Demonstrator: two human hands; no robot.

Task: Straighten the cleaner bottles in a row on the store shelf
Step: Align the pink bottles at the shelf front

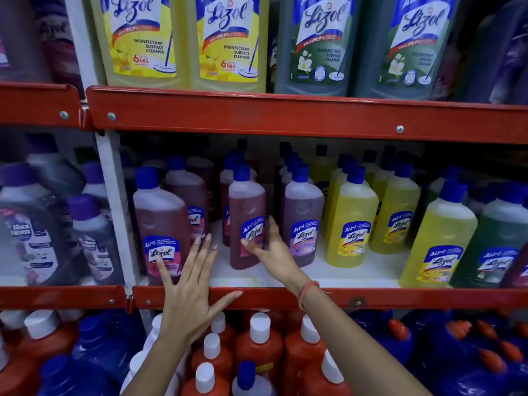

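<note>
On the middle shelf (357, 275) stand Lizol cleaner bottles with blue caps. A pink bottle (160, 221) is at the front left, a darker pink bottle (246, 218) stands in the middle, and a purple bottle (303, 218) is to its right. My right hand (268, 250) grips the middle pink bottle low on its label, thumb in front and fingers around its right side. My left hand (188, 284) is spread open just right of the front left pink bottle, fingertips near its side, holding nothing. Yellow bottles (351, 224) follow to the right.
Red metal shelf rails (285, 118) run above and below. Large Lizol bottles (228, 41) fill the top shelf. Below, orange bottles with white caps (257, 347) and blue jugs (457, 352) crowd the lower shelf. Grey Maxkleen bottles (34, 232) stand left of the white upright (114, 201).
</note>
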